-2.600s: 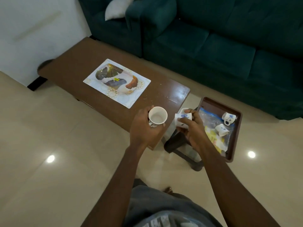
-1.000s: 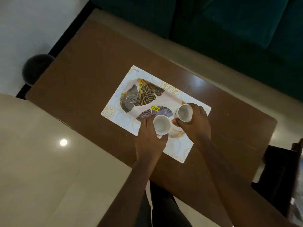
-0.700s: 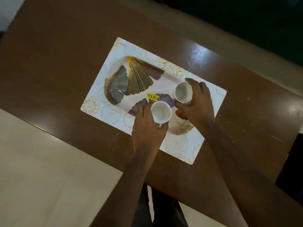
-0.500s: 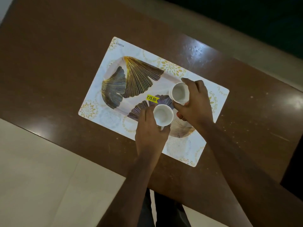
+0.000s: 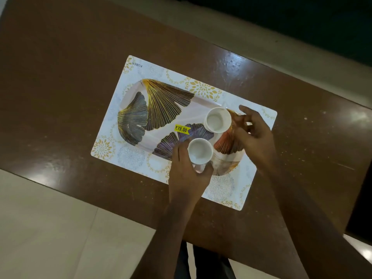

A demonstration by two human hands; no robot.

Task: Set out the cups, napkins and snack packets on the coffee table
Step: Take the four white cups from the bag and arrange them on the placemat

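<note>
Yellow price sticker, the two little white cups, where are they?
Yellow price sticker (image 5: pixel 182 129), head view, middle of the label.
Small white cup farther from the person (image 5: pixel 217 119), head view, inside bottom.
Small white cup nearer the person (image 5: pixel 200 151), head view, inside bottom; the left hand (image 5: pixel 187 176) grips it.

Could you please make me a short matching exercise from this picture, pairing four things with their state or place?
Things:
1. far cup
2. near cup
3. price sticker
4. placemat

States:
A. yellow, stuck on the mat's leaf design
B. flat on the brown table
C. gripped by the left hand
D. standing free beside the open right hand

Pairs: 1-D, 2-C, 3-A, 4-B
</note>
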